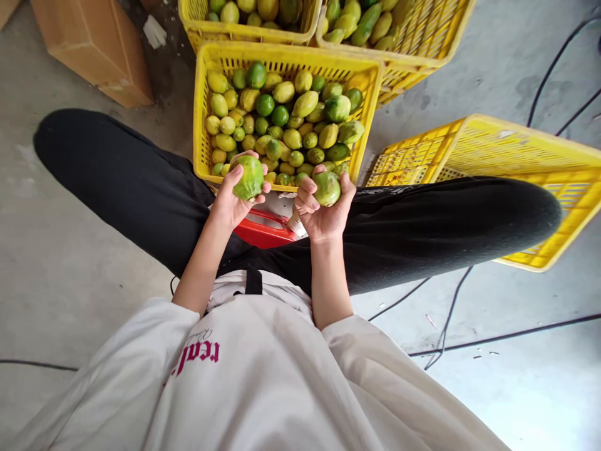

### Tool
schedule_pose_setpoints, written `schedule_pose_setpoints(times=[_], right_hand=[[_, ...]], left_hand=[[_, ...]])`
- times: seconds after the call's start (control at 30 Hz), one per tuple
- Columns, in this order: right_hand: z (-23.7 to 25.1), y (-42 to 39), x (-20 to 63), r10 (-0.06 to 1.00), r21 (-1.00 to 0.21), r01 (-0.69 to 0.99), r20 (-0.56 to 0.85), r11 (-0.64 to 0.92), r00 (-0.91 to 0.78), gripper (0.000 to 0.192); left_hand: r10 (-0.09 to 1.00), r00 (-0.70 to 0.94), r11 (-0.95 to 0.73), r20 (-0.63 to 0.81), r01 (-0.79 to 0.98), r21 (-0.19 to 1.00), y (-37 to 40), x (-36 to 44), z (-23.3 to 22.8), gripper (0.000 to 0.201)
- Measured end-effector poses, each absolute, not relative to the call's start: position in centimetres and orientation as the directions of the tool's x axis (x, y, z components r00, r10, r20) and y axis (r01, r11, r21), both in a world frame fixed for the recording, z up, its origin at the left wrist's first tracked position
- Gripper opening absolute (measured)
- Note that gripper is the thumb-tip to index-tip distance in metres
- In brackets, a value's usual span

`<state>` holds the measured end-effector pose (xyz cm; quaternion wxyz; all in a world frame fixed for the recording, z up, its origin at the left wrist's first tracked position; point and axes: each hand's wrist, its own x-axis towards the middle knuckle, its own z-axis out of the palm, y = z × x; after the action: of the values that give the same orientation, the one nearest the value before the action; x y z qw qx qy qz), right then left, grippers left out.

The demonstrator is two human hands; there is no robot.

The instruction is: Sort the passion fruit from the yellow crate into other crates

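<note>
My left hand (pixel 230 199) is closed around a large green lemon (pixel 249 178), held up with its bumpy skin showing. A smaller green lemon (pixel 327 188) with paler patches sits in my right hand (pixel 323 216), fingers and thumb wrapped about it. Both hands are above my lap, close to the near rim of a yellow plastic crate (pixel 201 113). Inside that crate lie many yellow and green lemons (pixel 284 92) of mixed sizes. The two held fruits are apart from each other.
Behind stand two more yellow crates (pixel 413 59) with green and yellow fruit. Another yellow crate (pixel 521 147) is at right, partly behind my leg. A cardboard box (pixel 94 47) stands at upper left. Something red (pixel 265 233) shows between my legs. Black cables (pixel 451 307) cross the floor.
</note>
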<state>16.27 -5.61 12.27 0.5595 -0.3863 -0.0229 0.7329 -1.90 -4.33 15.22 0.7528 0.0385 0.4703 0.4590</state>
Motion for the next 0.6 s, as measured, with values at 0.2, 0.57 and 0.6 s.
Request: schedule_pose_setpoints(times=[0.2, 0.57, 0.6], right_hand=[[13.1, -5.8, 16.1, 0.871, -0.493, -0.806, -0.487, -0.329, -0.057, 0.046], [12.5, -6.0, 16.4, 0.888, -0.517, -0.815, -0.460, -0.262, 0.007, 0.034], [12.3, -6.0, 16.3, 0.895, -0.525, -0.812, -0.446, -0.254, 0.008, 0.036]], left_hand=[[0.751, 0.189, 0.557, -0.633, -0.696, 0.453, -4.2, -1.8, 15.9, 0.050], [0.732, 0.076, 0.488, -0.677, -0.752, 0.443, -4.1, -2.1, 15.7, 0.028], [0.730, 0.078, 0.491, -0.679, -0.751, 0.441, -4.1, -2.1, 15.6, 0.027]])
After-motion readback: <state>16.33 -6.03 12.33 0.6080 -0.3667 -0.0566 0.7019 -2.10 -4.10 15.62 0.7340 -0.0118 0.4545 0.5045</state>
